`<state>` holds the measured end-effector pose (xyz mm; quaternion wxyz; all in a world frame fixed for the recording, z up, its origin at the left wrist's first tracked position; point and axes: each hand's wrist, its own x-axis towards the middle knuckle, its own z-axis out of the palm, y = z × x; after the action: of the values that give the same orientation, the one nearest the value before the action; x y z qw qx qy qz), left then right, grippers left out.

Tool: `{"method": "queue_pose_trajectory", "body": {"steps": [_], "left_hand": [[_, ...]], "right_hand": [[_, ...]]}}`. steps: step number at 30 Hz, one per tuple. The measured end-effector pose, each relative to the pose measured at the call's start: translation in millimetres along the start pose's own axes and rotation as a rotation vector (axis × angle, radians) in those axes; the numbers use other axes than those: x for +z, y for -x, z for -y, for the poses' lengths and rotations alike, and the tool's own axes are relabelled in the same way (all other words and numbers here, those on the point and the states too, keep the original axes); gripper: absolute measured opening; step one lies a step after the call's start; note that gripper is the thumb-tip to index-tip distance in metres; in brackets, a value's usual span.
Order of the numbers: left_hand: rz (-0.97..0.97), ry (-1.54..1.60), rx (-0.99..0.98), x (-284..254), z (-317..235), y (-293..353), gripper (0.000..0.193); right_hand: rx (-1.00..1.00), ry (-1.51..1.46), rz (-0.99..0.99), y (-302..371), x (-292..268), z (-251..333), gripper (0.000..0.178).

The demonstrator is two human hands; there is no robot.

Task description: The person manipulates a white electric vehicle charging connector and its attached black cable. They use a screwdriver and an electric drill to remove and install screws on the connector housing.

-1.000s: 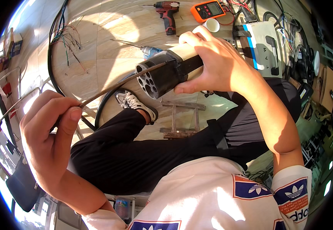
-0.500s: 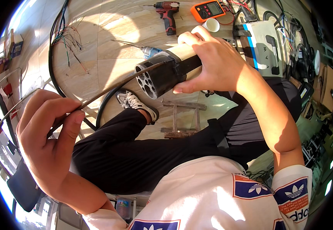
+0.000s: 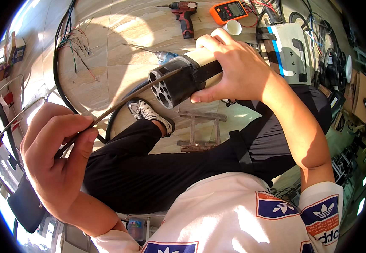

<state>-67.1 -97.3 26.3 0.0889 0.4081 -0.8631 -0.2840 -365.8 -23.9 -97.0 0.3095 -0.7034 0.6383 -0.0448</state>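
Observation:
My right hand (image 3: 246, 69) grips the pale body of an electric-vehicle charging plug (image 3: 183, 80) from above, its thumb underneath. The plug's black head, with several round holes in its face, points left. My left hand (image 3: 60, 156) pinches a long, thin, dark rod (image 3: 128, 98), perhaps a file, between thumb and fingers. The rod slants up to the right, and its far end lies across the upper side of the black head. It is outside the holes; whether it presses on the plastic I cannot tell.
On the tiled floor lie a red cordless drill (image 3: 184, 20), a blue-handled tool (image 3: 165, 56), an orange multimeter (image 3: 228, 12) and a white cup (image 3: 232, 28). Black cables (image 3: 56, 67) run at the left, and a grey case (image 3: 290, 52) is at the right. Below the plug stands a wooden stool (image 3: 204, 117).
My left hand has shifted slightly to the right, sliding the rod a little further along the plug's head. My right hand and the plug are nearly still.

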Motion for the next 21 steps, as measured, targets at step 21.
{"method": "queue_pose_trajectory", "body": {"steps": [21], "left_hand": [[0.033,0.082,0.06,5,17,-12,0.024]], "right_hand": [[0.051,0.028,0.042,0,0,-1,0.112]]}}
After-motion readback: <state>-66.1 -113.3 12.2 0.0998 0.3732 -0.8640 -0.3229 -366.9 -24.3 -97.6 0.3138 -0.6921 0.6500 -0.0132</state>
